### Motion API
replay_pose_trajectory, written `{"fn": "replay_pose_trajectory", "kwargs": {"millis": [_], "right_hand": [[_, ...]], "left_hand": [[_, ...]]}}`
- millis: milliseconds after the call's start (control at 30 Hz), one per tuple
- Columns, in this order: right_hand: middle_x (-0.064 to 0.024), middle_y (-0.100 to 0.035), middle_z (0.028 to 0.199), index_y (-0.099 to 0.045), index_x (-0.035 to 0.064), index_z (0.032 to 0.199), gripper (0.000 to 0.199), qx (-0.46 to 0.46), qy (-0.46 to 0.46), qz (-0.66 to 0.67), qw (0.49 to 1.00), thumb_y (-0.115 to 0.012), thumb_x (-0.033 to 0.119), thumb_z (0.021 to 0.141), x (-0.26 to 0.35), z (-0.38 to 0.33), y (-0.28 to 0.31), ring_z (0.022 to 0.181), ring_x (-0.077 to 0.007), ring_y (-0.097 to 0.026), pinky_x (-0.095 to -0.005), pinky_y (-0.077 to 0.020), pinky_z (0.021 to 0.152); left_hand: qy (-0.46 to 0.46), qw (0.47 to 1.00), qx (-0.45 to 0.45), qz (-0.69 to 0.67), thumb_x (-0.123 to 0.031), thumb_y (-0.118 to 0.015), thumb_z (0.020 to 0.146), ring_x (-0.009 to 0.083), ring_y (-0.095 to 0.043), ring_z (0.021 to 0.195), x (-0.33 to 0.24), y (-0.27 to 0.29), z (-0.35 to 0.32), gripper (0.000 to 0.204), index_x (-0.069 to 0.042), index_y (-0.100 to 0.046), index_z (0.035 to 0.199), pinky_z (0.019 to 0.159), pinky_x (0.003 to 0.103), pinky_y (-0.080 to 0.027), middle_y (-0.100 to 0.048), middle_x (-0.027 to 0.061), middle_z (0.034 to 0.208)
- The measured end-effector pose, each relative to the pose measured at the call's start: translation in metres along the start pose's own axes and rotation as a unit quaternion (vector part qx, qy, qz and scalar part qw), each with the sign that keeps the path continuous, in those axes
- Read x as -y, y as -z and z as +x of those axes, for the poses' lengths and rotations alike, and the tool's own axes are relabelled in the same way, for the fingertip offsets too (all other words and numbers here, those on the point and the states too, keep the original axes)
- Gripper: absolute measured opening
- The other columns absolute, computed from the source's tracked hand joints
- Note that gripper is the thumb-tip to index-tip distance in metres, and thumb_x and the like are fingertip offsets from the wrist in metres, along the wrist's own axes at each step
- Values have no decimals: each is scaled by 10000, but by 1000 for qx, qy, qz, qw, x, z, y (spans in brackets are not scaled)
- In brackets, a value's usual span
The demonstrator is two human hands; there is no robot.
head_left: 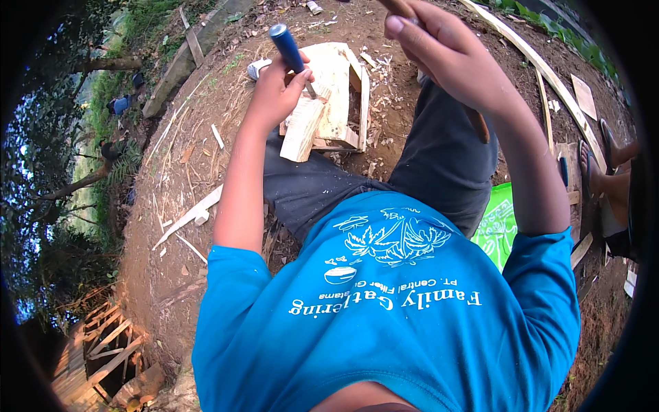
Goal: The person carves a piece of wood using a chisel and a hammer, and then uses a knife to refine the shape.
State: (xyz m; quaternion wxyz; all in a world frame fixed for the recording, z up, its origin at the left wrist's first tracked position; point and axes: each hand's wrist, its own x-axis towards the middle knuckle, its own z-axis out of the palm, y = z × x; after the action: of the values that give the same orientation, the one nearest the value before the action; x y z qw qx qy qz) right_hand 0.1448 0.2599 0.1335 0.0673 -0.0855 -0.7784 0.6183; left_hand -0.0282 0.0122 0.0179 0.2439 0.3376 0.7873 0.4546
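My left hand [285, 86] is closed around a chisel [287, 48] with a blue handle and a metal cap. The chisel stands tilted, its blade tip against a pale wood block [302, 130]. That block rests on a low wooden stand [336, 89] between my legs, which has an open frame on its right side. Raised at the upper right, my right hand [439, 38] grips a hammer by its brown wooden handle [475, 123]. The upper edge cuts off most of the hammer's head.
Wood chips and offcuts [199, 209] litter the dirt ground. Long wood strips [542, 55] lie at the right, near another person's sandalled feet [604, 165]. A green bag [498, 223] lies beside my right leg. A slatted wooden structure [103, 350] stands at the lower left.
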Motion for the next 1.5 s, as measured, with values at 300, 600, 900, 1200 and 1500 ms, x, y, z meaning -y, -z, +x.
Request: {"fn": "replay_pose_trajectory", "kwargs": {"millis": [300,600,900,1200,1500], "right_hand": [[59,-495,812,-622,40,1175,356,63,38,12,997,-610,373,1050,-21,-15,-5,727,-26,-441,-212,-372,635],[33,-427,751,-527,57,936,245,45,39,9,998,-538,256,1079,42,-16,-6,701,-81,-404,-290,-368,620],[-159,-573,726,-528,5,970,217,46,37,-126,990,-547,208,1048,48,15,-24,645,-307,-578,-431,-443,607],[-168,-561,725,-525,3,931,236,50,134,-141,980,-560,212,1036,56,20,-32,660,-324,-571,-448,-451,631],[-173,-555,719,-546,0,940,245,48,87,-157,983,-543,223,1040,42,27,-29,658,-298,-567,-440,-454,641]], "left_hand": [[-74,995,-23,64,-90,-671,986,160,-702,934,-11,-5,-15,178,-58,-607,1149,814,310,-556,-670,70,986],[-63,998,-9,18,-80,-688,969,162,-699,904,-6,-6,-15,211,-48,-605,1159,781,313,-564,-678,67,990],[-94,995,-8,20,-86,-680,975,155,-695,880,6,-1,-17,217,-53,-603,1175,798,316,-560,-682,60,962],[-68,997,8,30,-99,-684,970,131,-677,829,10,-1,-9,225,-71,-604,1178,770,308,-546,-693,44,930],[-9,998,28,51,-193,-650,1020,160,-687,1053,4,6,-5,245,-59,-580,1213,923,332,-542,-668,46,1054]]}}
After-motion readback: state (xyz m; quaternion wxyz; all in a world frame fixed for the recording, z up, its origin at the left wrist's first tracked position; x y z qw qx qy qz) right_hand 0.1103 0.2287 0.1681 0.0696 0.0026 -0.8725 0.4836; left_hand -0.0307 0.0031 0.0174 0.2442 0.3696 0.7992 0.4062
